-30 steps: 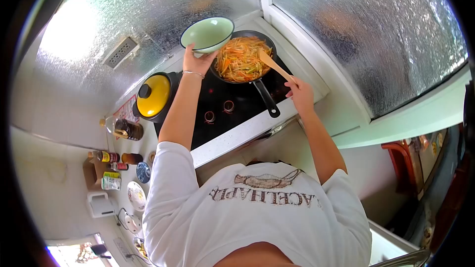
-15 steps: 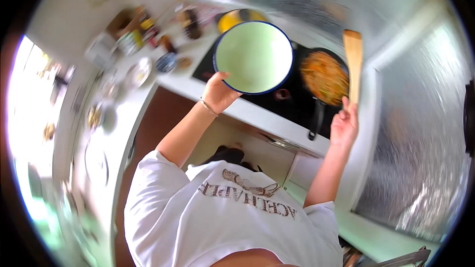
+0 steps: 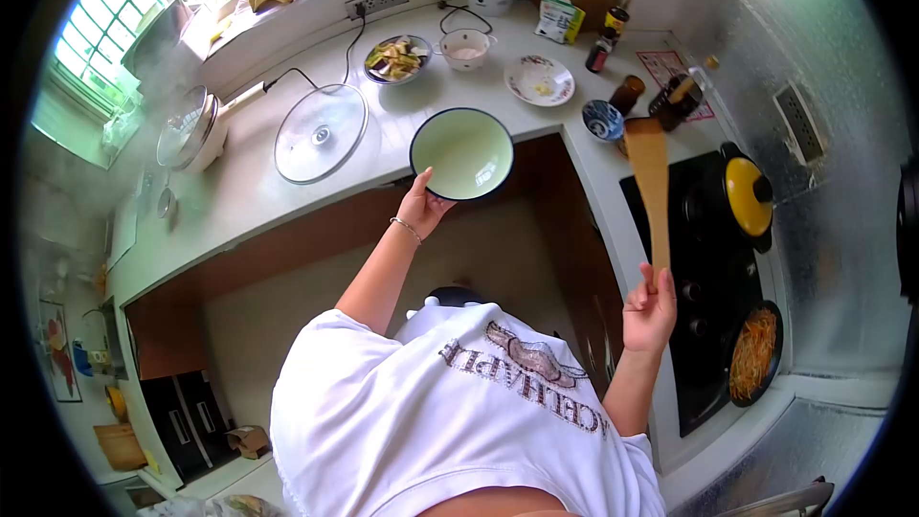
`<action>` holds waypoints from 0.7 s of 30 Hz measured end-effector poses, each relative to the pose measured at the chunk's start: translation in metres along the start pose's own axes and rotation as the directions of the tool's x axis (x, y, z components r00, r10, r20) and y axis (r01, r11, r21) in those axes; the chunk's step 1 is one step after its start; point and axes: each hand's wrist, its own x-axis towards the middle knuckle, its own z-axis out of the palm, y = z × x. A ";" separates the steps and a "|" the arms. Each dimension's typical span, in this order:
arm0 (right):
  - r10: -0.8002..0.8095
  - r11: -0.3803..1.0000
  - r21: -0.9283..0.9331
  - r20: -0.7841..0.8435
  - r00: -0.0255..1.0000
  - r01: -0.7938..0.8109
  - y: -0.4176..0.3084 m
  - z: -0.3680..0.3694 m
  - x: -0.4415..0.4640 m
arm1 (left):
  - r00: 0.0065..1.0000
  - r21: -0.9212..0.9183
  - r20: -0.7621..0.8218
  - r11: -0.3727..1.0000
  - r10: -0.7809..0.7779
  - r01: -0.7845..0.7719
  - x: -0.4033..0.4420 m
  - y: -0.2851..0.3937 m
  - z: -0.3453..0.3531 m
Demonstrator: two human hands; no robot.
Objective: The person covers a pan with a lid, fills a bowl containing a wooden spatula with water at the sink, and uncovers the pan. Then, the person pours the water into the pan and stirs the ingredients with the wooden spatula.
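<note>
Left fingers (image 3: 422,179) | bowl (image 3: 466,151) by rim | right fingers (image 3: 664,280) | spatula (image 3: 651,172), apparently by handle

Spatula (image 3: 649,168): handle end hidden by right hand (image 3: 651,311) | yellow-lidded pot (image 3: 746,197): contents hidden | bottle (image 3: 605,44) label: too small to read

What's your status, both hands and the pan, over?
Left hand: empty green bowl. Right hand: wooden spatula, raised. Frying pan on cooktop, shredded vegetables inside. Nothing visibly blocking either hand.

Barred window (image 3: 110,29), bright daylight | pale counter (image 3: 244,148) | black-fronted unit (image 3: 187,421) | textured glass (image 3: 842,230)
</note>
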 end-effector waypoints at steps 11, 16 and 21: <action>0.230 0.973 0.002 -0.077 0.970 -0.230 0.131 0.092 0.062 | 0.991 -0.150 -0.133 0.988 0.013 -0.033 0.121 0.070 -0.089; 0.190 0.981 -0.008 -0.108 0.976 -0.192 0.140 0.100 0.068 | 0.992 -0.185 -0.123 0.983 -0.030 0.007 0.135 0.078 -0.092; 0.189 0.981 0.063 -0.106 0.976 -0.183 0.139 0.096 0.073 | 0.994 -0.123 -0.111 0.992 -0.010 -0.004 0.141 0.081 -0.101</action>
